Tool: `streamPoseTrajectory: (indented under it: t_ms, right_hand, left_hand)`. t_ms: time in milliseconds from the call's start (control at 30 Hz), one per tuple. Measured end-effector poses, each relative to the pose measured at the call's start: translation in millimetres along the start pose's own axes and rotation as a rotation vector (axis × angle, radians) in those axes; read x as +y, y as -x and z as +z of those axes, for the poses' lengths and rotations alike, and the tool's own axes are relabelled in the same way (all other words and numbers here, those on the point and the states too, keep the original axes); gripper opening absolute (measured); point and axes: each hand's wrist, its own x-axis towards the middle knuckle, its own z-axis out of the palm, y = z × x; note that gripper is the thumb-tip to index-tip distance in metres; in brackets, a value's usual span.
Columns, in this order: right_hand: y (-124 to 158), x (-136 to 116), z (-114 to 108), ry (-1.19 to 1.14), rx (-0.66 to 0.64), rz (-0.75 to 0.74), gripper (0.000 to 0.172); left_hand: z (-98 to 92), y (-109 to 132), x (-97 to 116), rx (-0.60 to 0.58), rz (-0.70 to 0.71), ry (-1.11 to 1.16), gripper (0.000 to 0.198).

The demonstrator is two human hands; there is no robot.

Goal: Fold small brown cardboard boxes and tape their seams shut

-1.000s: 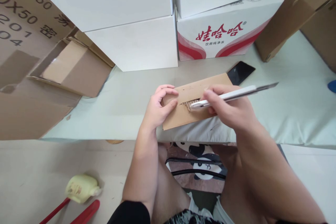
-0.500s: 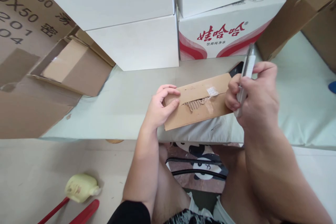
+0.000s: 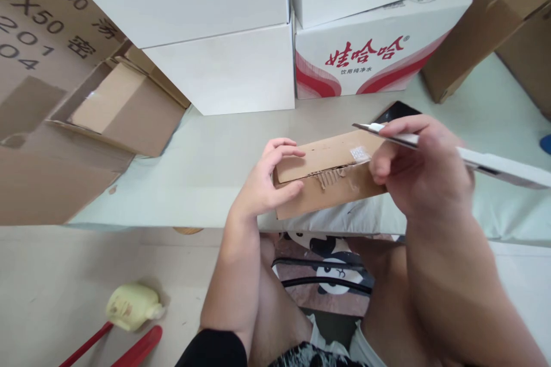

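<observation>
A small brown cardboard box (image 3: 329, 152) lies slightly tilted near the front edge of the cloth-covered surface. Its top seam is torn open in the middle, showing ragged corrugated strips, with a small pale sticker beside the tear. My left hand (image 3: 275, 180) grips the box's left end, thumb in front and fingers over the top. In my right hand (image 3: 424, 166) is a white utility knife (image 3: 495, 163), its blade pointing left above the box's right end. The curled fingers of that hand are at the box's right end; whether they touch it I cannot tell.
A dark phone (image 3: 398, 110) lies behind my right hand. White cartons (image 3: 224, 74) and a red-and-white carton (image 3: 370, 60) stand at the back. Brown cartons (image 3: 142, 106) flank both sides. A yellow bottle (image 3: 133, 307) lies on the floor by red bars (image 3: 138, 347).
The utility knife has swung from pointing up and away to lying nearly level, blade to the left. The box and my left hand have shifted slightly right.
</observation>
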Motion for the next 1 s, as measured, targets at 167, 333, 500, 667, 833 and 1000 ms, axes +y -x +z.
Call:
streamPoseTrajectory:
  t_ms: [167, 333, 500, 667, 833, 1000]
  right_hand:
    - [1, -10, -1, 0.029, 0.043, -0.025, 0.038]
    - [4, -1, -2, 0.075, 0.066, -0.057, 0.040]
    - [5, 1, -3, 0.115, 0.148, -0.020, 0.003]
    - [6, -10, -4, 0.310, 0.079, 0.011, 0.014]
    - [9, -8, -2, 0.277, 0.214, 0.075, 0.029]
    - [7, -5, -5, 0.235, 0.109, 0.109, 0.024]
  left_hand:
    - [-0.1, 1, 1, -0.059, 0.039, -0.004, 0.050]
    - [1.9, -2, -1, -0.021, 0.001, -0.010, 0.040]
    - [1.7, -2, 1, -0.027, -0.034, -0.037, 0.034]
    - [2.4, -2, 3, -0.033, -0.067, -0.037, 0.034]
    - [3.4, -3, 2, -0.026, -0.075, -0.002, 0.033]
    - [2.7, -2, 2, -0.019, -0.055, -0.005, 0.033]
